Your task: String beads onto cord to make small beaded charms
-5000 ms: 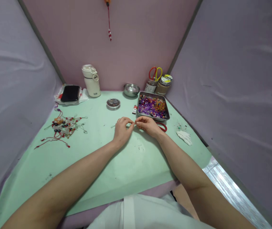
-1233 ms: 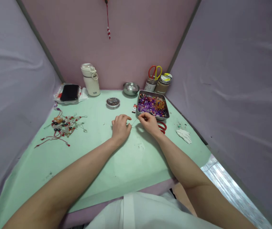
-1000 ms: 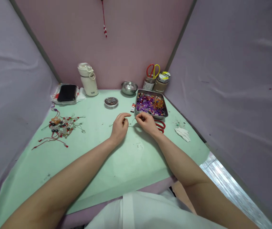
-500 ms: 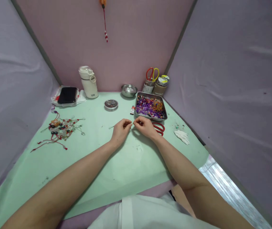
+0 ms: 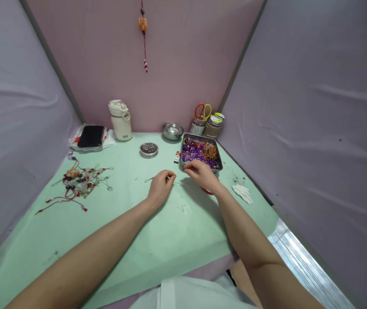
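My left hand (image 5: 161,186) is closed in a pinch above the middle of the table. A thin cord (image 5: 149,179) runs through it, its looped end out on the left and a fine strand on the right. My right hand (image 5: 202,173) hovers at the front edge of the metal tray of beads (image 5: 221,165), its thumb and fingers pressed together. Whatever those fingertips hold is too small to make out. Red-handled scissors (image 5: 207,191) lie partly hidden under the right hand. Purple and dark beads (image 5: 196,149) fill the tray, with orange strands among them.
Finished-looking beaded strings (image 5: 80,180) lie in a heap at left. Behind stand a white bottle (image 5: 121,124), a round spool case (image 5: 149,149), a steel bowl (image 5: 172,131) and jars (image 5: 215,125). A white crumpled glove-like cloth (image 5: 242,193) lies right.
My hands have moved apart; the right one has lifted away toward the bead tray. The left keeps its pinch on the cord. The view has tilted up a little.
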